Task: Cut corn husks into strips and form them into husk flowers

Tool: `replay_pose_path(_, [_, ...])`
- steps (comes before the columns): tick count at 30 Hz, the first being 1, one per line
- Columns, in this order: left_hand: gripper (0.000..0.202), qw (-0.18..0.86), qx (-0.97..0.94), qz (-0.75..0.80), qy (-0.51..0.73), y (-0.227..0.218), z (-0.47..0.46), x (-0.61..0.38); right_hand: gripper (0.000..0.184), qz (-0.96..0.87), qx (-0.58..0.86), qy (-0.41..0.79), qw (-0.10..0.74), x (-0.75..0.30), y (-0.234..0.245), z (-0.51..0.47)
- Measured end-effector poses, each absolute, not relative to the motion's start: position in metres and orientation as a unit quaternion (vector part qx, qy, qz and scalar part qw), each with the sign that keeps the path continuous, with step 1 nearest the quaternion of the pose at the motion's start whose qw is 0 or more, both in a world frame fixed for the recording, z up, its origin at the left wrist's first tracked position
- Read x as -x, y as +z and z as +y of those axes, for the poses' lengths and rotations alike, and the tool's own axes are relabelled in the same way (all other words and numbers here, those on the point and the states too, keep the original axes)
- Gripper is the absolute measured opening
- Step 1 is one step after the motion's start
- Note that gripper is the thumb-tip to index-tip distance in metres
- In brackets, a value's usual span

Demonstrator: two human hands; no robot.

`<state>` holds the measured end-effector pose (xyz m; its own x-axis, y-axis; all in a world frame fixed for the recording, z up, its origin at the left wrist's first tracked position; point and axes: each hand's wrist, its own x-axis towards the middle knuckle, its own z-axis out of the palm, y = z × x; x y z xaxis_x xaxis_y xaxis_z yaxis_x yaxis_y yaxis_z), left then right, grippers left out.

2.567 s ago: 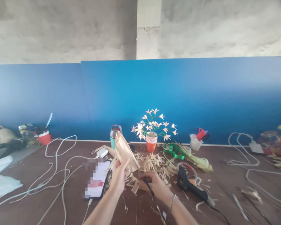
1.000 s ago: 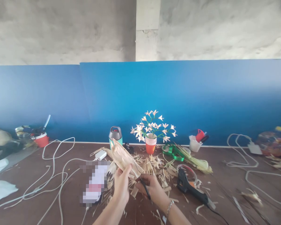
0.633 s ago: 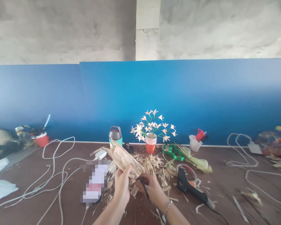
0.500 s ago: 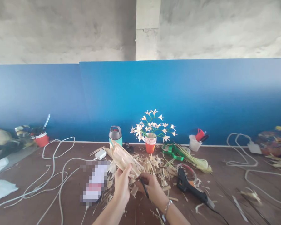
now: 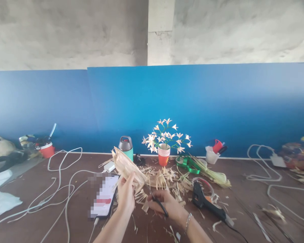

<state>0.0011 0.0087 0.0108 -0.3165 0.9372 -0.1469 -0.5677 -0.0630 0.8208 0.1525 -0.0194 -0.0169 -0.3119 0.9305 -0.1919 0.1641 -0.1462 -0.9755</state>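
Observation:
My left hand [image 5: 126, 190] is closed around a broad, pale dried corn husk [image 5: 128, 164], which slants up and to the left. In my right hand [image 5: 166, 204] is a pair of black-handled scissors [image 5: 159, 203]; their blades point up-left at the lower right end of the husk. Whether the blades touch the husk I cannot tell. Cut husk scraps [image 5: 164, 179] lie under and beyond both hands. Behind them, a stack of red and white paper cups [image 5: 163, 158] holds a spray of pale star-shaped flowers [image 5: 167, 135] on green stems.
Right of my hands lie a black glue gun [image 5: 210, 206], green ribbon [image 5: 187, 164] and a husk bundle [image 5: 215, 175]. A charging phone [image 5: 105, 195] is on the left, with a teal-grey bottle [image 5: 126, 148] behind. White cables [image 5: 66, 189] loop across the left side; a blue partition [image 5: 116, 108] bounds the back.
Both hands have drawn slightly apart. The left, with the husk, has shifted left; the right has moved a little right and down, and the scissor blades now show below the husk's end.

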Motion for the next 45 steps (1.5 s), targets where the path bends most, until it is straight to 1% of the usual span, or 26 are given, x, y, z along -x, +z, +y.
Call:
replay_pose_path(4, [0.025,0.509,-0.247,0.445,0.694,0.006,0.015,0.008,0.034,-0.566,0.461,0.629,0.267,-0.157,-0.009,-0.023])
replay_pose_path(8, [0.025,0.491,-0.281,0.460,0.684,0.001,0.021,0.014,0.027,-0.569,0.455,0.640,0.247,-0.164,-0.007,-0.023])
replay_pose_path(11, [0.027,0.476,-0.292,0.462,0.689,-0.002,0.025,0.018,0.027,-0.575,0.429,0.661,0.218,-0.169,-0.009,-0.021])
replay_pose_path(13, [0.030,0.470,-0.288,0.458,0.697,-0.005,0.028,0.020,0.030,-0.571,0.411,0.670,0.237,-0.171,-0.011,-0.019])
replay_pose_path(15, [0.030,0.475,-0.280,0.455,0.699,-0.007,0.028,0.019,0.032,-0.558,0.415,0.659,0.285,-0.170,-0.014,-0.018])
replay_pose_path(17, [0.028,0.490,-0.274,0.454,0.692,-0.007,0.026,0.015,0.033,-0.552,0.429,0.643,0.313,-0.166,-0.016,-0.017])
replay_pose_path(21, [0.022,0.522,-0.303,0.431,0.671,-0.003,0.017,0.004,0.033,-0.559,0.440,0.637,0.297,-0.161,-0.016,-0.018])
replay_pose_path(25, [0.022,0.514,-0.313,0.438,0.668,0.000,0.012,0.001,0.032,-0.548,0.453,0.638,0.295,-0.160,-0.014,-0.019])
replay_pose_path(31, [0.025,0.513,-0.282,0.437,0.683,0.004,0.010,0.000,0.031,-0.547,0.450,0.640,0.297,-0.161,-0.016,-0.017])
replay_pose_path(38, [0.026,0.561,-0.204,0.433,0.675,0.005,0.005,-0.010,0.033,-0.534,0.478,0.619,0.323,-0.155,-0.022,-0.017])
replay_pose_path(45, [0.027,0.568,-0.185,0.439,0.671,-0.001,0.008,-0.010,0.032,-0.538,0.456,0.637,0.311,-0.160,-0.020,-0.016])
